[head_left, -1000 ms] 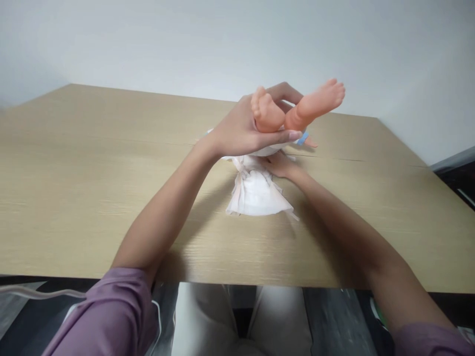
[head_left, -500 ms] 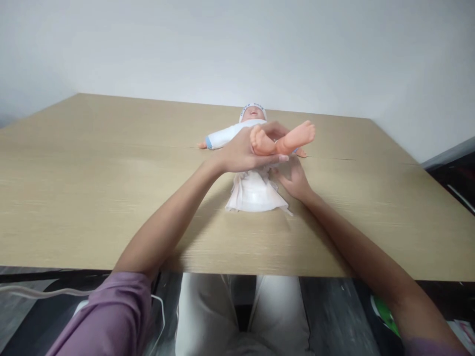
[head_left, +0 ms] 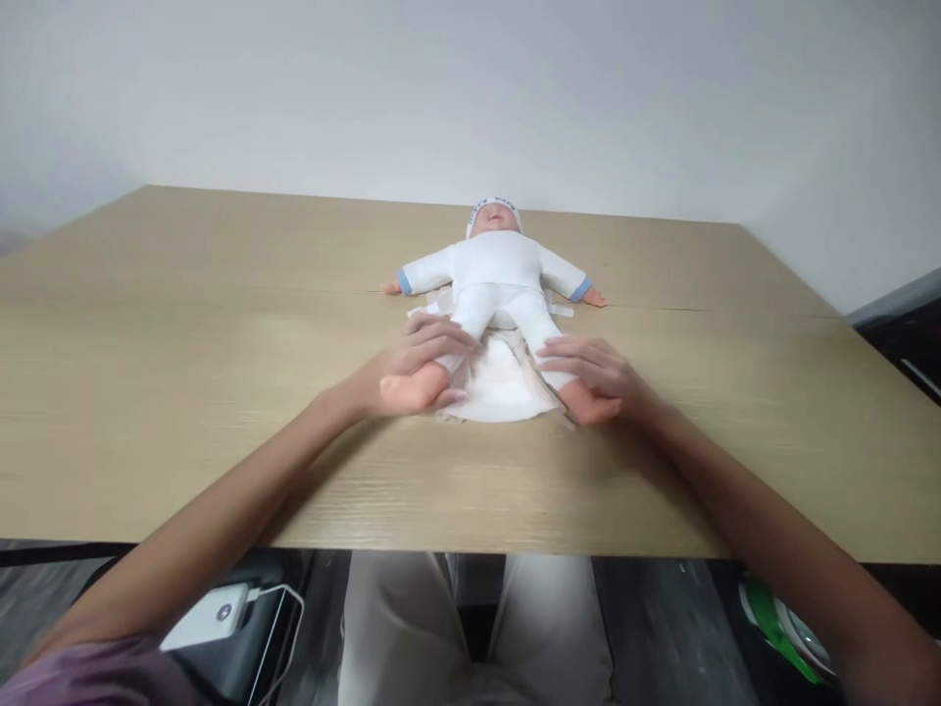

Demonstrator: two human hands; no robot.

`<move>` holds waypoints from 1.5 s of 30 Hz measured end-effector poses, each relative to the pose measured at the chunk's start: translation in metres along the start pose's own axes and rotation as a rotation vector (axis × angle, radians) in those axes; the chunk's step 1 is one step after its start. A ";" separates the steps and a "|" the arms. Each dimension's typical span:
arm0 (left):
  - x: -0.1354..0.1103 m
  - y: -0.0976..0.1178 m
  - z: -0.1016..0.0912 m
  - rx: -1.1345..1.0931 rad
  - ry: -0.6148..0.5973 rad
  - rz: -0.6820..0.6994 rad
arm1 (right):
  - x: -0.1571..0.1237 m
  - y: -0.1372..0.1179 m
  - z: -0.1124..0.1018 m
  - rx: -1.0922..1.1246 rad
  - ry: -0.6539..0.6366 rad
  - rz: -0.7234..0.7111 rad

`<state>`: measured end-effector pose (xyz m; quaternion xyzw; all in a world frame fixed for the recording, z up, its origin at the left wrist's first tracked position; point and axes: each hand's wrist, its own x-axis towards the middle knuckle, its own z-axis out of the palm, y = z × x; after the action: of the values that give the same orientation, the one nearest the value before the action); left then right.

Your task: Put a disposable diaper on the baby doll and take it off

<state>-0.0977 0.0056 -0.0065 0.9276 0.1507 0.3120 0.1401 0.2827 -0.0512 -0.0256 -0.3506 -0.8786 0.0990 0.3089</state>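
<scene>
A baby doll (head_left: 498, 279) in a white suit and cap lies on its back on the wooden table (head_left: 183, 373), arms spread, legs apart and pointing toward me. An open white diaper (head_left: 500, 390) lies under its bottom and between its legs. My left hand (head_left: 412, 365) rests over the doll's left-side lower leg, fingers curled round it above the bare foot. On the other side my right hand (head_left: 599, 375) lies over the other leg near its foot, fingers curved on it.
The table's near edge runs across the bottom of the view, with my lap below it. A white power bank (head_left: 210, 616) with a cable lies low at the left. A green and white object (head_left: 779, 613) sits low at the right. A white wall stands behind.
The doll's legs, held raised together in my left hand, have come down flat and apart on the diaper. My right hand has moved from under the doll to its other leg.
</scene>
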 end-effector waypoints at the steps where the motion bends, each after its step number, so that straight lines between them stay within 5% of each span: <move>1: -0.009 -0.007 0.001 0.000 -0.024 0.016 | -0.003 0.006 -0.001 -0.006 -0.027 -0.060; 6: -0.028 -0.025 -0.004 -0.050 -0.151 0.037 | -0.005 0.018 0.004 -0.101 -0.050 -0.205; 21: -0.033 -0.015 -0.011 0.000 -0.317 -0.071 | -0.010 0.010 0.005 -0.105 -0.141 -0.148; 38: -0.029 -0.011 -0.009 -0.076 -0.300 -0.129 | -0.006 0.005 -0.001 -0.070 -0.162 -0.123; 45: -0.015 0.020 -0.001 -0.099 -0.251 -0.277 | -0.006 0.006 -0.005 0.040 -0.142 -0.080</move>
<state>-0.1061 -0.0183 -0.0066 0.9216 0.2427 0.1785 0.2447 0.2930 -0.0510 -0.0269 -0.3009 -0.9094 0.1286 0.2566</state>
